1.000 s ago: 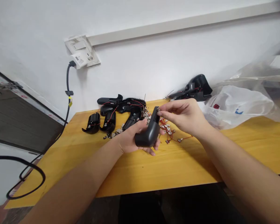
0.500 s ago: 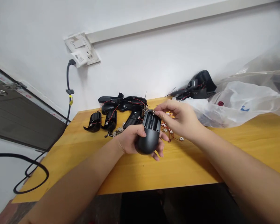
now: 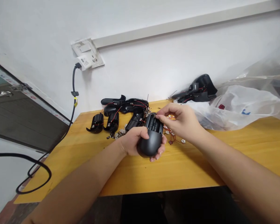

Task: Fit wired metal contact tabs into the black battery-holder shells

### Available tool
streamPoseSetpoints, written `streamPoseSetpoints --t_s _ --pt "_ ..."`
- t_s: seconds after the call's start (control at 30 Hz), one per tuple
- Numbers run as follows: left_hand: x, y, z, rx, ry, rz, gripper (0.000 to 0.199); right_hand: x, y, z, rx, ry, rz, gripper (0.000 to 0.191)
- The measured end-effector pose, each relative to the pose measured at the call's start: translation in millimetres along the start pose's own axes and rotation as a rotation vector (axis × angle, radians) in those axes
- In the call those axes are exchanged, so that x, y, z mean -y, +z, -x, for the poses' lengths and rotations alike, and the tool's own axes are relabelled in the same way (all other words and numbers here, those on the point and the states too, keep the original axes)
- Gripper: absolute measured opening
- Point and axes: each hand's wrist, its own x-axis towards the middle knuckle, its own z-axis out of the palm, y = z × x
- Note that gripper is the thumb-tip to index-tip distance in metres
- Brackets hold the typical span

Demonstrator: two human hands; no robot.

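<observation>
L grip [image 3: 133, 141] wrapped round matte-black plastic battery shell [image 3: 153, 144], bay up; R grip [image 3: 180, 122] pinched almost shut on small metal piece [image 3: 154, 116] at shell's top end. Keep shell steady, pinch tight. Vs prev frame: shell barely moved. Red-wired metal contacts [image 3: 171, 132] just right of shell; black shells [image 3: 136, 119] behind it, on yellow wooden surface [image 3: 168, 174]; white plastic bag [image 3: 245, 107] far right.

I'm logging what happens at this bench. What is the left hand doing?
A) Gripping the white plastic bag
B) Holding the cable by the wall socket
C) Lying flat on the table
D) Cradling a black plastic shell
D: the left hand curls around the rounded end of the black plastic shell, holding it above the table.
</observation>
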Motion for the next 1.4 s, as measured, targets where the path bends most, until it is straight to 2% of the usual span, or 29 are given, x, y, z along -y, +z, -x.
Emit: streamPoseSetpoints --t_s 0.13,0.27,0.33,0.47,0.53,0.6,0.7,0.87,1.1,1.23,1.33,1.4 --pt "0.8 -3.6 0.6 0.04 0.0 -0.021 0.052 -4.0 -3.9 -3.1 0.054 0.256 -0.176 0.032" --pt "2.4 4.8 -1.1 0.068 0.018 -0.051 0.056 -3.1 -12.8 -4.1 0.279 0.465 -0.342 0.037" --pt "1.7 14.1 -4.5 -0.013 0.09 -0.082 0.058 -0.8 -16.4 -3.8 0.379 0.496 -0.417 0.036" --pt "-4.0 25.2 -11.4 -0.37 0.32 -0.213 0.048 1.6 -18.1 -1.8 0.482 0.55 -0.479 0.031" --pt "-7.3 24.1 -12.3 -0.551 0.369 -0.305 0.035 0.9 -17.3 -0.5 0.466 0.572 -0.459 0.025" --pt "-9.5 21.7 -11.6 -0.679 0.338 -0.361 0.022 -0.1 -16.4 0.4 0.452 0.563 -0.434 0.022" --pt "-11.0 20.4 -10.6 -0.752 0.261 -0.386 0.014 0.2 -16.1 0.2 0.466 0.54 -0.395 0.025" --pt "-9.9 18.4 -10.3 -0.716 0.263 -0.432 0.014 3.7 -15.1 -1.9 0.496 0.498 -0.351 0.022" --pt "-7.3 12.7 -9.3 -0.705 0.317 -0.563 0.016 2.7 -8.9 1.5 0.43 0.466 -0.344 0.02" --pt "-10.9 16.7 -7.8 -0.682 0.395 -0.475 0.015 0.9 -7.6 2.0 0.367 0.509 -0.418 0.017" --pt "-10.0 24.4 -5.2 -0.666 0.488 -0.385 0.041 1.3 -8.0 0.3 0.208 0.5 -0.524 0.02" --pt "-5.3 31.0 -4.5 -0.681 0.535 -0.46 0.067 3.9 -9.7 -1.5 0.083 0.47 -0.573 0.024"
